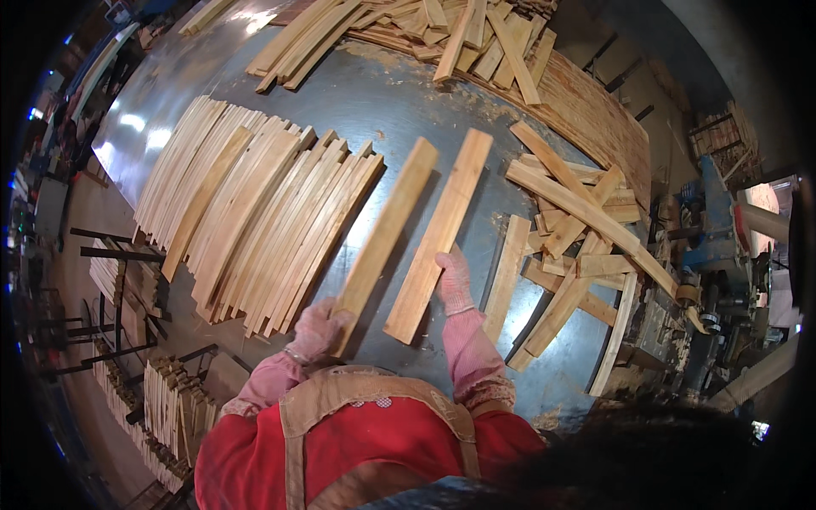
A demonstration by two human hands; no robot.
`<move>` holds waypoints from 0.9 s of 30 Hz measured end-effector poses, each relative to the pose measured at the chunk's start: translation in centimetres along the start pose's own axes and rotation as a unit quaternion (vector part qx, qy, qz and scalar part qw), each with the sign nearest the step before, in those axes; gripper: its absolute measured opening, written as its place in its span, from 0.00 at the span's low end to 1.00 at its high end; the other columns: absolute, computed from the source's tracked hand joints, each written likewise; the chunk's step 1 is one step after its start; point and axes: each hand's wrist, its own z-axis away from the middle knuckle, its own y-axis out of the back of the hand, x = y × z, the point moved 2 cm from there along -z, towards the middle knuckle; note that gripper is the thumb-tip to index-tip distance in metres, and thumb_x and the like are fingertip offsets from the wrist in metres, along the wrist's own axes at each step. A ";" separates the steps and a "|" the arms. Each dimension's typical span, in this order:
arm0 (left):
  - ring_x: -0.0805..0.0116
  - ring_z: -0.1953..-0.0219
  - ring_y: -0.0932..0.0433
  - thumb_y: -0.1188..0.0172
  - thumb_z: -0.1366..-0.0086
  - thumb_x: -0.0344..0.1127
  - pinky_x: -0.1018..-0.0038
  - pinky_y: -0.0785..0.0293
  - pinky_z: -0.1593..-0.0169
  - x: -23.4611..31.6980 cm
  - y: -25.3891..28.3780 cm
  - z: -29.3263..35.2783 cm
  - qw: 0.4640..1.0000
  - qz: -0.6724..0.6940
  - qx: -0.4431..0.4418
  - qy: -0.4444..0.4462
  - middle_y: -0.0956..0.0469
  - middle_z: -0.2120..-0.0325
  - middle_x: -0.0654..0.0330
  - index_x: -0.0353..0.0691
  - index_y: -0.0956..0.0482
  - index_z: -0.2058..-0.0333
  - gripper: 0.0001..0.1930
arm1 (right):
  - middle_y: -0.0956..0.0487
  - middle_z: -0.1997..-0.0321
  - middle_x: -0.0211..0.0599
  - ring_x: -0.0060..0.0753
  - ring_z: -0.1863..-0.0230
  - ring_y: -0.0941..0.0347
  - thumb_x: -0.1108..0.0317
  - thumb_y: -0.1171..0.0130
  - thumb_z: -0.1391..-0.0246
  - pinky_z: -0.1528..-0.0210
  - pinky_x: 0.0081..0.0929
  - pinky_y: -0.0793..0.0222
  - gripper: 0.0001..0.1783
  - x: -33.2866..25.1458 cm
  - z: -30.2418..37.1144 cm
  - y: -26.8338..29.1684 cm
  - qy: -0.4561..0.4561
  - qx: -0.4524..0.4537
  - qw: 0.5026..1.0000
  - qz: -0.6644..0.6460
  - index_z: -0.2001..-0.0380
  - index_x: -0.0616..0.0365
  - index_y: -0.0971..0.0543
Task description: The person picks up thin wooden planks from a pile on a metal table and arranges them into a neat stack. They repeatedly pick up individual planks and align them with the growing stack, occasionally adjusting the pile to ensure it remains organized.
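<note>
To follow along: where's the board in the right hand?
The board in the right hand is near the middle of the head view, between the other board, in the left hand, and the loose boards at right.

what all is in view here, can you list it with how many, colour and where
left slat: one, light wood, mid-table
right slat: one, light wood, beside it
row of slats: many, pale wood, table's left side
loose pieces: many, wood, jumbled at right
far heap: many, wood, top
brown board: one, beneath the far heap
table: one, grey, centre
stacked wood: many, pale, lower left
machinery: count unclear, partly blue, right edge
apron: one, tan, over red clothing, bottom
left hand: one, pinkish, gripping left slat's near end
right hand: one, pinkish, gripping right slat's right edge
</note>
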 end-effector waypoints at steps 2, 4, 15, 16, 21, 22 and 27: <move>0.63 0.62 0.15 0.32 0.31 0.52 0.63 0.19 0.55 -5.1 2.0 0.2 0.988 0.144 0.024 -0.051 0.14 0.66 0.50 0.38 0.15 0.51 0.22 | 0.19 0.45 0.39 0.43 0.47 0.19 0.73 0.47 0.44 0.44 0.43 0.19 0.37 2.9 0.0 1.2 -0.011 0.003 1.000 0.016 0.29 0.62 0.29; 0.72 0.67 0.23 0.33 0.29 0.50 0.67 0.25 0.61 -9.4 4.4 0.8 0.968 0.235 0.062 -0.071 0.20 0.73 0.60 0.38 0.16 0.57 0.18 | 0.18 0.43 0.40 0.43 0.45 0.19 0.74 0.48 0.44 0.43 0.42 0.21 0.36 5.8 0.4 0.2 -0.019 -0.001 0.996 0.085 0.29 0.63 0.29; 0.46 0.46 0.15 0.45 0.23 0.58 0.57 0.22 0.41 -17.4 25.0 -3.2 0.988 -0.098 0.111 -0.052 0.14 0.50 0.44 0.37 0.19 0.39 0.30 | 0.25 0.30 0.66 0.69 0.31 0.28 0.40 0.40 0.35 0.30 0.50 0.31 0.49 23.0 5.6 -14.0 -0.055 -0.053 0.771 0.633 0.22 0.60 0.39; 0.44 0.46 0.15 0.46 0.23 0.58 0.56 0.22 0.40 -19.0 26.1 -4.4 0.974 -0.165 0.131 -0.079 0.14 0.49 0.46 0.38 0.19 0.39 0.30 | 0.25 0.30 0.65 0.69 0.32 0.28 0.40 0.39 0.35 0.31 0.50 0.30 0.49 20.2 5.8 -12.8 -0.065 -0.080 0.776 0.622 0.23 0.62 0.37; 0.42 0.42 0.19 0.45 0.24 0.52 0.53 0.23 0.37 -21.0 27.6 -5.6 0.906 -0.331 0.262 -0.031 0.18 0.41 0.48 0.42 0.22 0.34 0.28 | 0.20 0.38 0.57 0.64 0.38 0.23 0.45 0.30 0.45 0.37 0.56 0.27 0.42 6.5 10.5 2.2 0.160 0.239 0.485 0.826 0.32 0.54 0.26; 0.42 0.41 0.20 0.43 0.24 0.51 0.53 0.25 0.37 -21.2 27.0 -6.0 0.876 -0.361 0.317 -0.048 0.19 0.41 0.47 0.41 0.22 0.34 0.28 | 0.20 0.39 0.56 0.65 0.38 0.23 0.46 0.29 0.46 0.36 0.57 0.27 0.42 5.1 12.1 6.9 0.160 0.303 0.462 0.818 0.33 0.54 0.26; 0.44 0.42 0.21 0.32 0.31 0.40 0.52 0.26 0.37 -14.2 18.2 -5.7 0.869 -0.204 0.343 -0.291 0.18 0.45 0.45 0.38 0.20 0.37 0.26 | 0.20 0.41 0.56 0.65 0.36 0.24 0.47 0.26 0.49 0.33 0.57 0.29 0.43 0.8 14.1 9.7 -0.069 0.415 0.585 0.693 0.36 0.59 0.27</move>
